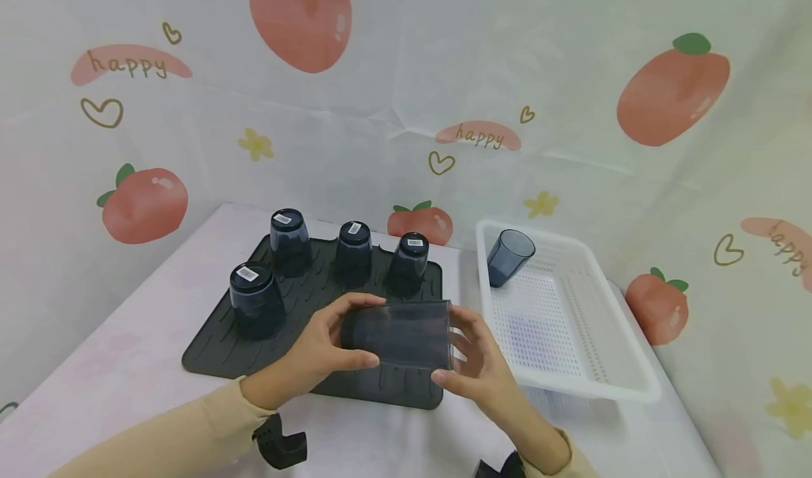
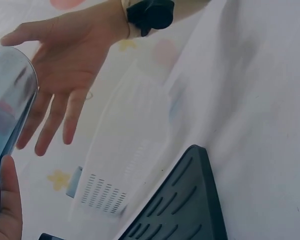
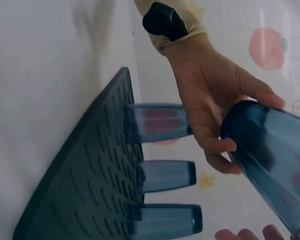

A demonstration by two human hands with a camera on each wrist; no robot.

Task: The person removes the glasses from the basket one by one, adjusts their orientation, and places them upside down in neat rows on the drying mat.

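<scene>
A dark blue-grey drinking glass [image 1: 400, 333] lies sideways in the air above the front of the black drying mat [image 1: 216, 354]. My left hand [image 1: 320, 351] grips it round the base end, thumb in front and fingers behind. Beside the rim is my right hand [image 1: 485, 369], its fingers stretched out and spread in the left wrist view; its thumb is close to the rim, and I cannot tell whether it touches. On the mat, several matching glasses [image 1: 256, 305] stand upside down with white labels on their bases.
To the right is a white perforated plastic basket [image 1: 609, 323], with another glass [image 1: 509, 256] leaning in its far left corner. A white cloth [image 1: 127, 365] covers the table. Behind it hangs a fruit-printed curtain [image 1: 380, 97].
</scene>
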